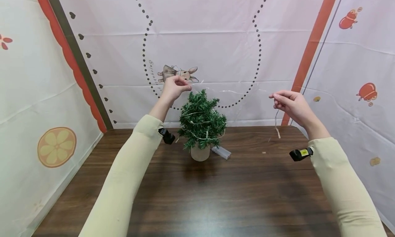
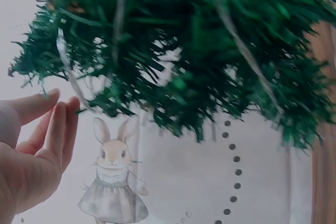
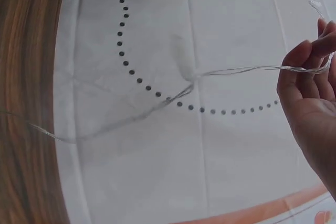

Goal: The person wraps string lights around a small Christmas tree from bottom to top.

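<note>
A small artificial Christmas tree [image 1: 202, 118] stands in a pale pot [image 1: 200, 153], with thin wire wound around its branches. My left hand [image 1: 176, 89] is raised beside the treetop. In the left wrist view its fingers [image 2: 56, 129] are fairly straight, and their tips are close to a strand of wire [image 2: 71, 74]; whether they touch it is unclear. Off to the right, my right hand [image 1: 290, 101] pinches the clear string-light wire [image 3: 247, 70] between thumb and fingers. From there the wire runs faintly across to the treetop, and a loose end [image 1: 278, 132] dangles below the hand.
A clear battery box [image 1: 221, 152] lies on the brown wooden table [image 1: 197, 199] just right of the pot. Printed cloth with a rabbit picture [image 1: 179, 74] hangs behind the table, and more cloth [image 1: 355, 93] hangs along both sides.
</note>
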### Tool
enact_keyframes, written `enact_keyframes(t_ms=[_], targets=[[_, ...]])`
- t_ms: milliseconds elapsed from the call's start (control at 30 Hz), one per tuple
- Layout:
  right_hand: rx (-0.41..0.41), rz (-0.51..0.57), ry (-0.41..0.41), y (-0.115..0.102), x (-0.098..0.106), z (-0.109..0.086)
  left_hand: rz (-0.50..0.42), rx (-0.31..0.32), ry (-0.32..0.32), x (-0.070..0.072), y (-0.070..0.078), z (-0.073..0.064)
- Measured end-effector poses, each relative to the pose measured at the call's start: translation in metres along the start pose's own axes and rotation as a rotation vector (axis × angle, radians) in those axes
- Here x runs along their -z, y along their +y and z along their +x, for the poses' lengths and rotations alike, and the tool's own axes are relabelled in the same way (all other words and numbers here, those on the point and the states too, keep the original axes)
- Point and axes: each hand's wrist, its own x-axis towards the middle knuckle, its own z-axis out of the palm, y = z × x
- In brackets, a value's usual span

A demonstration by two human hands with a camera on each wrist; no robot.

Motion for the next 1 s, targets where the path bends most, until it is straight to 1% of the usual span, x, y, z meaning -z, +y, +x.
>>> enact_keyframes(t_ms=[133,233,400,633,833,900,1000], targets=[[0.021,0.013,0.008,-0.003,-0.005,0.002,-0.049,-0.032,0.013,0.003,-0.009,-0.004],[0.035,0.017,-0.003,-0.005,-0.007,0.002,-0.061,-0.053,0.006,0.006,-0.014,-0.009],[0.042,0.007,-0.007,-0.007,-0.014,0.003,-0.123,-0.101,-0.014,0.008,-0.022,-0.015],[0.030,-0.013,0.008,-0.011,-0.027,0.004,-0.282,-0.194,-0.033,0.009,-0.035,-0.022],[0.041,-0.014,-0.020,-0.013,-0.035,0.006,-0.358,-0.266,-0.042,0.014,-0.035,-0.038],[0.038,0.002,-0.034,-0.013,-0.036,0.006,-0.370,-0.294,-0.045,0.015,-0.038,-0.040],[0.032,0.021,-0.059,-0.013,-0.039,0.005,-0.403,-0.335,-0.042,0.017,-0.049,-0.040]])
